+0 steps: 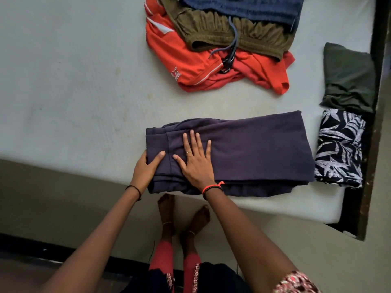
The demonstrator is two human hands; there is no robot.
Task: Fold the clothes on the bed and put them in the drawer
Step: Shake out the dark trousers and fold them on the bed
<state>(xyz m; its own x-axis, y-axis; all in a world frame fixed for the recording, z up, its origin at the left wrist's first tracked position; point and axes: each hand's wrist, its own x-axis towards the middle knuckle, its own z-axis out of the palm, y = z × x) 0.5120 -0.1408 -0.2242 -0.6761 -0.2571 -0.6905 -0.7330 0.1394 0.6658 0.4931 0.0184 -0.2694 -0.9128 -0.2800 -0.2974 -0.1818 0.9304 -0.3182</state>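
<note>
A dark purple garment (254, 151), partly folded, lies at the near edge of the white bed (74, 92). My left hand (146, 168) grips its left end, thumb on top and fingers tucked under the fold. Flat on the cloth just to the right lies my right hand (195, 159), fingers straight and spread, pressing down. Farther back sits an unfolded pile: an orange shirt (190, 68), olive shorts (228, 32) with a drawstring, and a blue garment (254, 7).
At the bed's right edge lie a folded leaf-print piece (338, 149) and a folded dark green piece (347, 79). A dark wooden bed frame (374, 144) runs along the right. My bare feet (182, 214) stand on the floor below the mattress edge.
</note>
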